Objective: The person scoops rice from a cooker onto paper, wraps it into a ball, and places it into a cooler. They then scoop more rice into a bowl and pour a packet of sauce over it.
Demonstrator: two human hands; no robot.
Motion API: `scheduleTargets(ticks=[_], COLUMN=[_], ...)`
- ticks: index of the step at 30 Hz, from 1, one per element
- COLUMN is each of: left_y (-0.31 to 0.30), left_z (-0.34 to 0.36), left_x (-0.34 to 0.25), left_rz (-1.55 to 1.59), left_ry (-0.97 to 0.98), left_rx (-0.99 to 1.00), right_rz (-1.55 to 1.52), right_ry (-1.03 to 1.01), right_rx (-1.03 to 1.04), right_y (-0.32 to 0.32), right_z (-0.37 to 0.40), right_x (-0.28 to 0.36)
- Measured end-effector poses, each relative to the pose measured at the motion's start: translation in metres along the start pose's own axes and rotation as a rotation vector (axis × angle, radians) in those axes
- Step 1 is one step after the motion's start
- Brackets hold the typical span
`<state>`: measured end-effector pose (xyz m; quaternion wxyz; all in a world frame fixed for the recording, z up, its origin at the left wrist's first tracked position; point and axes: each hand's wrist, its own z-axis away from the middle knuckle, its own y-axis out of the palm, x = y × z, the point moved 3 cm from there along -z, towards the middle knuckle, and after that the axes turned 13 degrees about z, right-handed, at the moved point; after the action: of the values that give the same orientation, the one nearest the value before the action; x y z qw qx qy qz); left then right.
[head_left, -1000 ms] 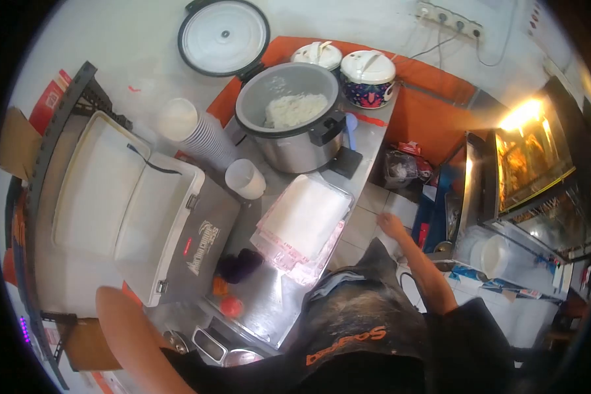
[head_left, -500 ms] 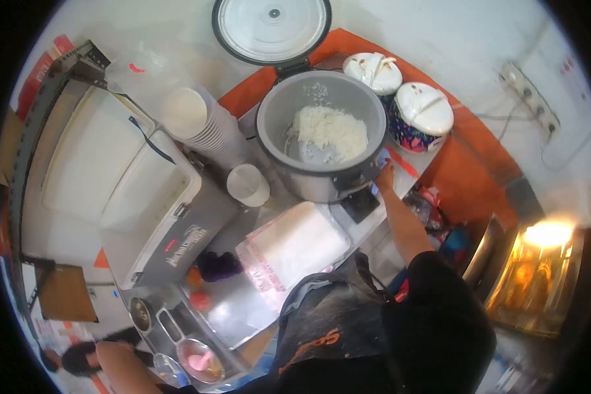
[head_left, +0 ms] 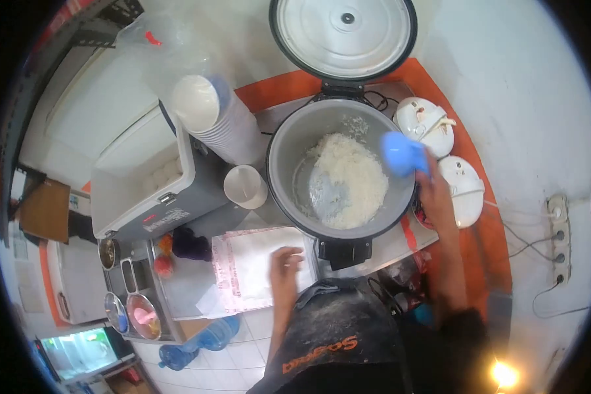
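Note:
My right hand (head_left: 435,197) is closed around the handle of a blue scoop (head_left: 400,154), somewhat blurred, over the right rim of the large rice cooker (head_left: 279,157). Cooked white rice (head_left: 354,177) is heaped toward the right side of the pot, with the pot's bottom showing at the left. The cooker's round lid (head_left: 348,39) stands raised behind it. Nearer to me, my left hand (head_left: 285,262) hovers over a stack of white wrapping paper (head_left: 246,269), fingers loosely bent and apart, holding nothing.
Stacked white tubs (head_left: 220,121) and a single white cup (head_left: 245,186) stand left of the cooker, beside an open grey cool box (head_left: 171,217). Two white-lidded containers (head_left: 463,190) sit at the right. A tray of bowls (head_left: 143,315) lies at the lower left.
My right hand has lifted the blue scoop from beside the cooker to over its rim. My left hand has come from the lower left to the paper. The view has shifted.

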<state>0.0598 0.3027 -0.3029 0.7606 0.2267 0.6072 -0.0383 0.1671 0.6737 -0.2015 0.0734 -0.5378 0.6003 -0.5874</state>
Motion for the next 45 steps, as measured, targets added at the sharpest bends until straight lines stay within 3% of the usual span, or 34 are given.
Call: scheduleTargets(ticks=[1,2,3,5,8,15,17,18,20,21,23,25,27,29,30,32,36,40,42,45], left_y=[0.011,0.023,0.034,0.048,0.048,0.052,0.047,0.046,0.042,0.042,0.047,0.048,0.046,0.045,0.045,0.047,0.049,0.047,0.048,0.051], left_z=[0.004,0.007,0.011,0.018,0.015,0.017,0.014,0.014,0.007,0.007,0.013,0.014,0.01,0.012,0.012,0.014,0.015,0.017,0.018,0.018], left_x=[0.019,0.027,0.022,0.01,0.009,0.007,0.005,0.006,0.004,0.001,0.001,0.003,0.002,0.002,0.004,0.006,0.009,0.017,0.018,0.015], left_rz=[0.0,-0.022,-0.009,0.015,-0.078,-0.069,-0.11,-0.197,-0.281,-0.288,-0.295,-0.118,-0.152,-0.176,-0.191,-0.201,-0.164,-0.158,-0.166,-0.175], left_ry=[-0.106,-0.182,-0.221,-0.274,-0.308,-0.309,-0.34,-0.346,-0.352,-0.309,-0.293,-0.438,-0.409,-0.391,-0.408,-0.436,-0.408,-0.342,-0.323,-0.299], left_rx=[0.089,0.174,0.199,0.21,0.279,0.364,0.414,0.445,0.464,0.473,0.487,0.403,0.421,0.426,0.412,0.4,0.343,0.317,0.315,0.316], right_rz=[0.16,0.267,0.27,0.364,0.458,0.449,0.367,0.363,0.442,0.441,0.39,0.344,0.304,0.166,0.164,0.353,0.377,0.404,0.428,0.437], right_ry=[-0.209,-0.121,-0.275,-0.316,-0.381,-0.334,-0.223,-0.727,-0.713,-0.719,-0.519,-0.497,-0.499,-0.699,-0.7,-0.895,-1.008,-0.825,-0.621,-0.585], right_rx=[0.094,0.355,0.451,0.625,0.601,0.816,1.185,1.175,1.322,1.339,0.951,0.945,0.923,0.965,0.97,1.133,1.326,1.401,1.362,1.429], right_y=[0.013,0.039,0.083,0.159,0.228,0.237,0.225,0.256,0.208,0.214,0.225,0.251,0.268,0.273,0.27,0.248,0.229,0.21,0.205,0.213], right_z=[-0.033,-0.061,-0.085,-0.123,-0.147,-0.128,-0.119,-0.1,-0.083,-0.09,-0.119,-0.127,-0.127,-0.099,-0.093,-0.081,-0.065,-0.068,-0.076,-0.076], right_x=[0.014,0.025,0.017,0.011,-0.014,-0.004,0.007,-0.04,0.008,0.01,0.003,-0.003,0.004,0.026,0.034,0.058,0.05,0.03,0.012,-0.02])
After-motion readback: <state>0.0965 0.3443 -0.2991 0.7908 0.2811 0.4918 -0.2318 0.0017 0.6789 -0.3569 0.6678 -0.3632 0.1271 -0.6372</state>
